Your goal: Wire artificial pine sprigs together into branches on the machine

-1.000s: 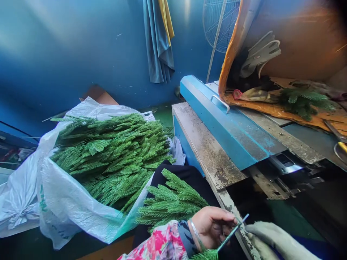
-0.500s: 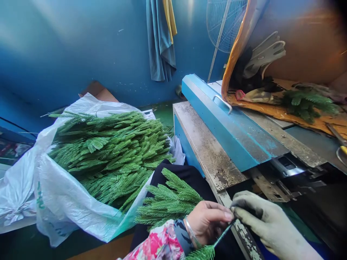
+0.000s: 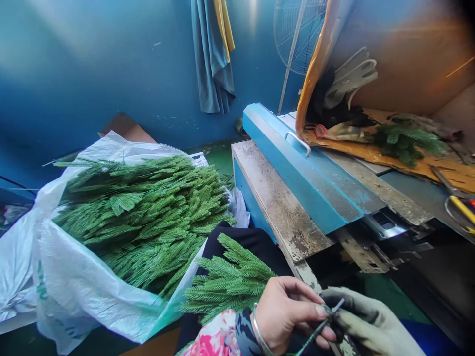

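Observation:
At the bottom right, my bare left hand (image 3: 291, 314) pinches a thin green stem (image 3: 313, 336) between thumb and fingers. My right hand (image 3: 367, 316), in a soiled pale glove, closes its fingertips on the stem's end, touching the left fingertips. A short dark tip pokes up between the two hands. A bunch of green artificial pine sprigs (image 3: 232, 277) lies on my dark-clothed lap, left of my left hand. Many more sprigs (image 3: 148, 212) fill an open white plastic bag (image 3: 89, 277) at the left.
A blue machine cover (image 3: 297, 163) with a metal handle slants beside a worn metal ledge (image 3: 274, 198). Gloves (image 3: 352, 79), a green sprig and yellow-handled scissors (image 3: 462, 210) lie at the right. Cloths (image 3: 213, 59) hang by a fan (image 3: 297, 34).
Both hands have moved slightly down and right, and the stem's dark tip now shows between them. The whole view has shifted a little, moving the background left.

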{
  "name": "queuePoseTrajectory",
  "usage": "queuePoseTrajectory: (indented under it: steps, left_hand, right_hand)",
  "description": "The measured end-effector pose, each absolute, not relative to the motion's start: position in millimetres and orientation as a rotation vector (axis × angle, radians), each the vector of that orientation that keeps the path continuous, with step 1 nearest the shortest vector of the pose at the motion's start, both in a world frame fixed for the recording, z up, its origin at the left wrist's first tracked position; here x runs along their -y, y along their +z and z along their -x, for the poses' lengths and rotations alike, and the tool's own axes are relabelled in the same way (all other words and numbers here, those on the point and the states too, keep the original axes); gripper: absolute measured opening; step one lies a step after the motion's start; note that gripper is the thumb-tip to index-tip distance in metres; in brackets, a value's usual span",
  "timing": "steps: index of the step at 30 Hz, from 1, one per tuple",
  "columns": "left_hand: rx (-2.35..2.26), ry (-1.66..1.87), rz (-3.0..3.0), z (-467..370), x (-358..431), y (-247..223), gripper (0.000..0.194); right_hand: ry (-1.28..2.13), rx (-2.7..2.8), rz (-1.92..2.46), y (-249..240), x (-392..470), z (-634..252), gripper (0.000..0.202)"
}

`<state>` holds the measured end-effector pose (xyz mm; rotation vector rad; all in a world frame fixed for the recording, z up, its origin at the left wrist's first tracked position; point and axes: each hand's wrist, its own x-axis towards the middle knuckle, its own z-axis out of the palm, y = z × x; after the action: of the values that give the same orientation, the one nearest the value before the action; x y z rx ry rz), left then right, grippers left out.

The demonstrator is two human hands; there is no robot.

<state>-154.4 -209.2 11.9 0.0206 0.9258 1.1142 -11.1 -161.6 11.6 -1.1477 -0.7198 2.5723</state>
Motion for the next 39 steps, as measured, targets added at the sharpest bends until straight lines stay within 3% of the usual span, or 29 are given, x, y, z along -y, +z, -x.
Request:
queuePoseTrajectory:
  steps: [6,12,20,31,36,39]
  left_hand:
    - [-0.919,1.128,-0.004,155,209,18,0.024]
    - [-0.958,1.136,-0.017,156,208,21,0.031]
    - [-0.959,1.07,-0.017,156,204,28,0.04]
    - [-0.855,1.115,-0.002,156,202,22,0.037]
    - [-0.848,1.101,-0.019,153,201,21,0.034]
    - [-0.857,1.087,-0.03,153,201,22,0.034]
  right_hand:
    - [2.601,0.833,1.08,14,155,17,0.013]
    - [2.543,1.3,1.107,25,139,16,0.015]
    - [2.262,1.844,1.032,38,120,14,0.021]
    - [2.131,1.637,1.232,27,141,8,0.012]
    - [2.525,1.213,1.134,32,137,7,0.014]
    - [2.537,1.371,1.007,31,131,6,0.014]
